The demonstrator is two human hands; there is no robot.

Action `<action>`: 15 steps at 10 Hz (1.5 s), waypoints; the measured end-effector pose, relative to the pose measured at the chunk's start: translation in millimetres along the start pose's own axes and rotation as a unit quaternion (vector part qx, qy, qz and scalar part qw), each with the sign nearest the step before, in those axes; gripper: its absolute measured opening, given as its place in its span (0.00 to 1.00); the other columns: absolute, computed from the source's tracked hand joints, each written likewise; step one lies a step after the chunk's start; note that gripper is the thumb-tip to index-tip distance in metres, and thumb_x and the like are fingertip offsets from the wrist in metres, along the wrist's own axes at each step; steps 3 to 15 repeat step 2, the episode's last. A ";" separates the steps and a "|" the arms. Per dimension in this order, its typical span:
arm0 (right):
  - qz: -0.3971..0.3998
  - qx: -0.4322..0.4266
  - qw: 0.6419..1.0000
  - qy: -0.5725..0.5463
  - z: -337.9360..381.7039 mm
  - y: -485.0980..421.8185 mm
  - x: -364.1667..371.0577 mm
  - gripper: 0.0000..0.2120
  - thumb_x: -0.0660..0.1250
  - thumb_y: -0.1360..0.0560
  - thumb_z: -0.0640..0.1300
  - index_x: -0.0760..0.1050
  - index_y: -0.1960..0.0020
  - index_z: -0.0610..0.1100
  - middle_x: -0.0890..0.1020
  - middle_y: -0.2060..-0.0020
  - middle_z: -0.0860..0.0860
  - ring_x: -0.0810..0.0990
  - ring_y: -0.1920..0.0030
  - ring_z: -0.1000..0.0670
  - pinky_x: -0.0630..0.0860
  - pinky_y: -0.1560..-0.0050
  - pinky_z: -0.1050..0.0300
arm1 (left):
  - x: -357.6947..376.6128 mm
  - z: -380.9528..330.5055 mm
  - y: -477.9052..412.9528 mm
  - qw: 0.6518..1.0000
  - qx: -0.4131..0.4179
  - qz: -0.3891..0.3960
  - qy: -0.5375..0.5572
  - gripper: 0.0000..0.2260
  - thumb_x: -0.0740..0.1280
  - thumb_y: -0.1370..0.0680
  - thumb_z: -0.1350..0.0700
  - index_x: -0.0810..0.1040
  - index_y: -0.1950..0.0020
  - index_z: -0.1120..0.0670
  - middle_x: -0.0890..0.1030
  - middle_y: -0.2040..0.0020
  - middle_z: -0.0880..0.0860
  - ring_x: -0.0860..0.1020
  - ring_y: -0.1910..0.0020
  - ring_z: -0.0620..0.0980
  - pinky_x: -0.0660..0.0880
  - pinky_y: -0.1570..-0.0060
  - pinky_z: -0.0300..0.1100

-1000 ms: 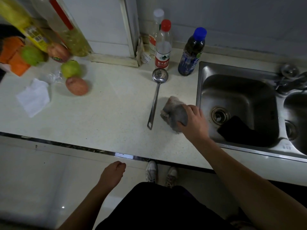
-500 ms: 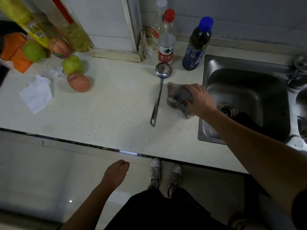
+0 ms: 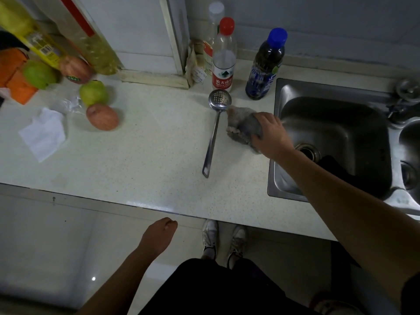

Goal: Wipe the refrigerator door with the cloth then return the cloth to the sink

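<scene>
Right hand [image 3: 271,135] reaching over bench [image 3: 141,155], fingers closed round grey cloth [image 3: 242,126]. Cloth bunched on bench, just left of sink [image 3: 331,142] rim, beside slotted ladle [image 3: 214,130]. Left hand [image 3: 159,237] hanging below bench edge, fingers loosely curled, empty. Red-capped bottle [image 3: 223,56] and blue-capped bottle [image 3: 266,67] upright behind ladle. Dark rag [image 3: 336,169] inside sink near drain.

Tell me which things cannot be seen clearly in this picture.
- Refrigerator door: outside the head view.
- Cloth: its right part is covered by the right hand.
- Dark item in the sink: partly behind the forearm, unidentifiable.
- Tap: cut off by the right edge.
</scene>
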State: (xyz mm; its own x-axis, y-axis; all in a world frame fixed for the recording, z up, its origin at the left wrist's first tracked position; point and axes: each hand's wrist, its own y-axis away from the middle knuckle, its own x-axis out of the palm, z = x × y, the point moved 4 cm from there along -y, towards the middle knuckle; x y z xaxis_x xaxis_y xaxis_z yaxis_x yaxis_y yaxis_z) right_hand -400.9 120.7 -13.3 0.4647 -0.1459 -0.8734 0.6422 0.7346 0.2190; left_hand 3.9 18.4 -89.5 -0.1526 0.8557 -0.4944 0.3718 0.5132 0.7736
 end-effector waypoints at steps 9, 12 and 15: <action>-0.028 0.068 0.994 -0.083 3.5 41.9 -14.9 0.26 0.66 0.20 0.49 0.67 0.24 0.46 0.73 0.29 0.44 0.73 0.31 0.42 0.73 0.31 0.45 | 7.7 16.1 -9.3 1.000 0.009 0.014 0.013 0.26 0.57 0.29 0.40 0.79 0.53 0.62 0.84 0.55 0.60 0.82 0.52 0.57 0.79 0.43 0.57; -0.028 0.068 0.994 -0.083 3.5 41.9 -14.9 0.26 0.66 0.20 0.49 0.67 0.24 0.46 0.73 0.29 0.44 0.73 0.31 0.42 0.73 0.31 0.45 | 7.7 16.1 -9.3 1.000 0.009 0.014 0.013 0.26 0.57 0.29 0.40 0.79 0.53 0.62 0.84 0.55 0.60 0.82 0.52 0.57 0.79 0.43 0.57; -0.028 0.068 0.994 -0.083 3.5 41.9 -14.9 0.26 0.66 0.20 0.49 0.67 0.24 0.46 0.73 0.29 0.44 0.73 0.31 0.42 0.73 0.31 0.45 | 7.7 16.1 -9.3 1.000 0.009 0.014 0.013 0.26 0.57 0.29 0.40 0.79 0.53 0.62 0.84 0.55 0.60 0.82 0.52 0.57 0.79 0.43 0.57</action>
